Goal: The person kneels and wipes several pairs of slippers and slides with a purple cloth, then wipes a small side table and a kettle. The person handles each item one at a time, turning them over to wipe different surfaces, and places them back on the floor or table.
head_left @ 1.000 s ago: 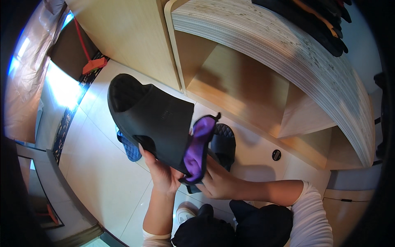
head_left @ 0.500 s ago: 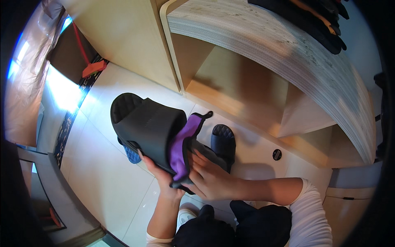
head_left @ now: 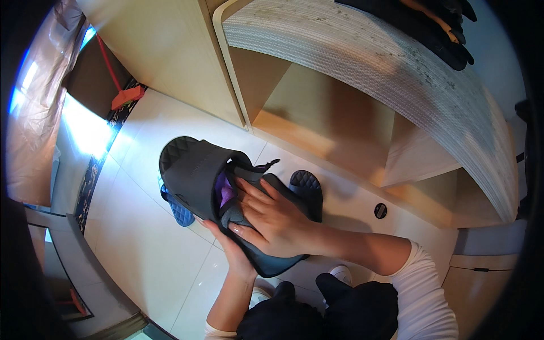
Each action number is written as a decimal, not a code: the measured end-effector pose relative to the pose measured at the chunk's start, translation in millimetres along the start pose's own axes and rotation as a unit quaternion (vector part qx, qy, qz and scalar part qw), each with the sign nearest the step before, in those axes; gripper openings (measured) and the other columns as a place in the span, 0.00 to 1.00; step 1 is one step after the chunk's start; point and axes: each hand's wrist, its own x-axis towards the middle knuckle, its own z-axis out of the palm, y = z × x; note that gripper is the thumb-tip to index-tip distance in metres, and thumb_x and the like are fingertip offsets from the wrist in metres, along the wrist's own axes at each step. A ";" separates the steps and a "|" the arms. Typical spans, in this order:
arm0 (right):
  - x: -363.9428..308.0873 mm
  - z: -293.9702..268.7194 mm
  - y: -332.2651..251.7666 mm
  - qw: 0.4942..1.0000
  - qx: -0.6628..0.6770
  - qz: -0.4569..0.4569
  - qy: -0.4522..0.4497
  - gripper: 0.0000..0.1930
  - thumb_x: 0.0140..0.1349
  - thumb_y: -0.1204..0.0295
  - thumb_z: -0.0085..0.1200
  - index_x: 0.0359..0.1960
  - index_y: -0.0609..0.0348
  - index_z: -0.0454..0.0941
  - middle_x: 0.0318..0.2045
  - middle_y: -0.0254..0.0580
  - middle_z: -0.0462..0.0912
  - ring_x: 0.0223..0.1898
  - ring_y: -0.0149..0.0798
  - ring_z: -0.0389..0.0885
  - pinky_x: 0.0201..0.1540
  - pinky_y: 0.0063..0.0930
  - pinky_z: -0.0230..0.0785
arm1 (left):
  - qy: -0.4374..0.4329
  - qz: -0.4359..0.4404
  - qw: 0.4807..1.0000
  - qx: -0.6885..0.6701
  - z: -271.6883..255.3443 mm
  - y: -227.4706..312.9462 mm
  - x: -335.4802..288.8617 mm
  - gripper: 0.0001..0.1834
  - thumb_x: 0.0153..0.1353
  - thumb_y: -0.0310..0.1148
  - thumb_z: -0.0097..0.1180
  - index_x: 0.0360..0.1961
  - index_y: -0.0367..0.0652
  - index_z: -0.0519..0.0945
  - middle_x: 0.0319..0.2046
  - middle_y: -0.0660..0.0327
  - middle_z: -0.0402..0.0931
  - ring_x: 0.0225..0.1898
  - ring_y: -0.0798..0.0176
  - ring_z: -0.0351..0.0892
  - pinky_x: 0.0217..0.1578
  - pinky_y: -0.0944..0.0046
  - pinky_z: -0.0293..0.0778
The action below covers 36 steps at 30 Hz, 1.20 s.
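Ideally, brace the dark slipper [head_left: 205,169] in your left hand's [head_left: 231,246] grip while your right hand [head_left: 275,221], grasping the bunched purple cloth [head_left: 225,190], rubs evenly inside.

You look through the left of two fisheye cameras on your head, aimed steeply down past your dark-clad knees [head_left: 358,309] to the tiled floor [head_left: 136,226]. Your left hand [head_left: 233,252], right hand [head_left: 269,224] and the black slide sandal [head_left: 205,170] sit close, near mid-frame; the open wooden shelf unit [head_left: 334,113] stands beyond, its top curving toward the rim.
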 end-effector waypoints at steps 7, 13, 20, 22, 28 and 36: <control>-45.1 -1.2 -7.8 0.998 0.045 0.001 -0.047 0.27 0.59 0.70 0.52 0.56 0.75 0.59 0.61 0.71 0.51 0.63 0.67 0.52 0.63 0.52 0.48 | -0.077 -0.004 0.985 -0.152 -7.1 22.4 8.0 0.36 0.64 0.60 0.36 0.63 0.45 0.59 0.60 0.59 0.62 0.59 0.58 0.64 0.58 0.60 0.61; -65.6 3.7 -7.9 1.000 0.009 0.006 0.029 0.27 0.60 0.72 0.49 0.58 0.75 0.56 0.61 0.71 0.50 0.62 0.68 0.54 0.63 0.48 0.49 | -0.075 -0.001 0.990 -0.120 -3.8 12.4 11.6 0.36 0.64 0.61 0.33 0.62 0.45 0.59 0.60 0.58 0.63 0.59 0.55 0.64 0.59 0.58 0.61; -21.2 3.4 21.3 0.976 0.191 0.100 0.038 0.16 0.60 0.80 0.45 0.50 0.69 0.66 0.45 0.56 0.71 0.46 0.57 0.72 0.49 0.34 0.66 | 0.059 0.069 0.995 -0.041 2.2 -0.4 5.9 0.36 0.66 0.59 0.27 0.67 0.47 0.50 0.63 0.57 0.57 0.61 0.57 0.61 0.61 0.63 0.58; -22.1 5.9 15.9 0.971 0.194 0.116 0.075 0.17 0.62 0.75 0.46 0.54 0.64 0.65 0.52 0.57 0.70 0.44 0.54 0.76 0.45 0.33 0.69 | 0.102 0.064 0.992 -0.022 -1.0 0.8 9.3 0.36 0.66 0.59 0.27 0.67 0.48 0.48 0.63 0.58 0.56 0.61 0.57 0.60 0.61 0.63 0.58; -55.5 19.8 -14.9 0.842 0.383 0.333 0.183 0.16 0.67 0.70 0.44 0.53 0.65 0.67 0.36 0.38 0.74 0.35 0.27 0.71 0.39 0.15 0.64 | 0.109 0.079 0.991 0.013 -7.4 -1.5 26.4 0.34 0.67 0.56 0.31 0.67 0.47 0.49 0.60 0.55 0.59 0.58 0.59 0.64 0.58 0.65 0.59; -27.3 11.0 26.1 0.618 0.539 0.473 0.324 0.31 0.68 0.46 0.32 0.51 0.65 0.70 0.44 0.42 0.76 0.43 0.36 0.74 0.52 0.26 0.63 | -0.045 0.177 0.979 0.095 31.8 -38.9 13.0 0.23 0.64 0.34 0.51 0.57 0.37 0.62 0.54 0.56 0.67 0.52 0.63 0.69 0.53 0.66 0.65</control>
